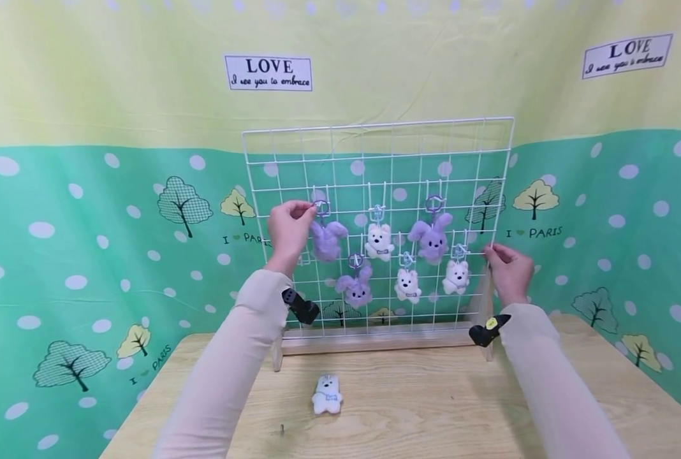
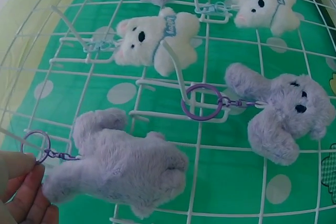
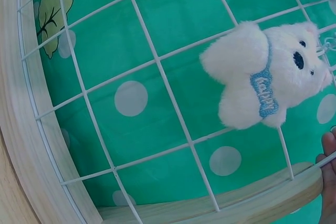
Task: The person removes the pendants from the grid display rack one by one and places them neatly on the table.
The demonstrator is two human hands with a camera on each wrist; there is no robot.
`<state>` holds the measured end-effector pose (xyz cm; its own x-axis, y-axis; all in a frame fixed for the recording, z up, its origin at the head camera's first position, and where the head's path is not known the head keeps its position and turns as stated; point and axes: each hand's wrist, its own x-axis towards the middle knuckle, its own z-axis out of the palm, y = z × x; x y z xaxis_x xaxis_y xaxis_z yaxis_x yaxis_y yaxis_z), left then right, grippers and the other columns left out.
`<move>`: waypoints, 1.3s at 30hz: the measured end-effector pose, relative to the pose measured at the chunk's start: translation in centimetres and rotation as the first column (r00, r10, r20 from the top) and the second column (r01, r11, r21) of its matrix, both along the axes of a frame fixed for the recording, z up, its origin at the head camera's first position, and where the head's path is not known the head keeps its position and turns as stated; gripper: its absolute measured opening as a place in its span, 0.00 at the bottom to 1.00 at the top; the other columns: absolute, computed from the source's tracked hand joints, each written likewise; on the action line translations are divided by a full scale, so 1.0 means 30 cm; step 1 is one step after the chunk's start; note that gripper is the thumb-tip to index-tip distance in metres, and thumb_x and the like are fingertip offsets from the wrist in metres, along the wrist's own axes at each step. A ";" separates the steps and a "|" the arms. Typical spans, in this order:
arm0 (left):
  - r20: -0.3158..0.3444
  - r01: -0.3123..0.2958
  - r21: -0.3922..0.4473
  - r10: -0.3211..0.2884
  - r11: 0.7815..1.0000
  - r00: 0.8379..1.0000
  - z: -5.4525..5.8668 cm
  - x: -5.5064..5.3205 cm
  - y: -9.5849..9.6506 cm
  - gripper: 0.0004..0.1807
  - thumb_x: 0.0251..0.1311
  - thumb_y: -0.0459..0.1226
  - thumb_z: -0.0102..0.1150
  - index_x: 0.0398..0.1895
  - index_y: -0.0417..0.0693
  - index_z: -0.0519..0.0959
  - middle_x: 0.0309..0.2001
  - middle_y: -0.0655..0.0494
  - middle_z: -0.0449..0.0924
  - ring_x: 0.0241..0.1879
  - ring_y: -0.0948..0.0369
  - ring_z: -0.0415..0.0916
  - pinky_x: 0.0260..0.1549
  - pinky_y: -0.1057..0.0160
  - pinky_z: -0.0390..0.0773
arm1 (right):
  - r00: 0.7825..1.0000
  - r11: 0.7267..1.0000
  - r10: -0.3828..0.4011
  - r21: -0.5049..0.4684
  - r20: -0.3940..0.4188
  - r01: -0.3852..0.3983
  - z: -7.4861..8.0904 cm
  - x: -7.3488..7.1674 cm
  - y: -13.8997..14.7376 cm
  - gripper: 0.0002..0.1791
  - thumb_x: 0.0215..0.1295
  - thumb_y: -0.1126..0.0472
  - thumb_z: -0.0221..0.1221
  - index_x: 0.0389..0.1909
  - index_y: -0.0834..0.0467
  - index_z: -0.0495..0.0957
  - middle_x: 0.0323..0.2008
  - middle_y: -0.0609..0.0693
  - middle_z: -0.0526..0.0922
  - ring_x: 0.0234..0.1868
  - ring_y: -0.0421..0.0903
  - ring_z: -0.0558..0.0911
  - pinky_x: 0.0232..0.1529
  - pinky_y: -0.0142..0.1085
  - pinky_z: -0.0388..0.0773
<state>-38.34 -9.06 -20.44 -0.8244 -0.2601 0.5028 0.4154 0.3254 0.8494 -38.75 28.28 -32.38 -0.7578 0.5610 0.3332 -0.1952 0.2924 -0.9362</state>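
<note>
At the left of the white wire grid rack (image 1: pixel 378 125), my left hand (image 1: pixel 289 231) pinches the purple ring (image 2: pixel 48 139) of a plush rabbit keychain (image 1: pixel 326 243). The ring is at a hook, and the rabbit's back faces out. My right hand (image 1: pixel 510 274) holds the rack's right edge with thumb and fingers, beside a white plush bear keychain (image 3: pixel 281 74). On other hooks hang two more purple rabbits, one upper right (image 1: pixel 434 241) and one lower left (image 2: pixel 299 106), and two more white bears, one upper (image 1: pixel 379 242) and one lower (image 1: pixel 407 285).
The rack stands on a wooden base (image 1: pixel 375 341) at the back of the wooden table (image 1: pixel 409 408). A loose white plush bear (image 1: pixel 326 396) lies in front of it, with a small thin object (image 1: pixel 282 429) nearby. A patterned curtain (image 1: pixel 88 210) hangs behind.
</note>
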 end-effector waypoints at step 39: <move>0.197 0.318 0.068 -0.325 0.946 0.925 -0.194 0.330 -0.145 0.11 0.59 0.34 0.61 0.44 0.37 0.78 0.38 0.45 0.80 0.35 0.60 0.78 0.37 0.68 0.79 | 1.000 1.000 0.006 -0.015 -0.016 -0.007 0.001 -0.003 0.001 0.24 0.63 0.47 0.58 0.56 0.55 0.76 0.52 0.52 0.81 0.41 0.31 0.80 0.45 0.24 0.77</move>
<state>-28.45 -13.40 -26.27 -0.9499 0.0218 0.3117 0.3107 0.1725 0.9347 -38.85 28.30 -32.36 -0.7559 0.5612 0.3371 -0.2124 0.2767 -0.9372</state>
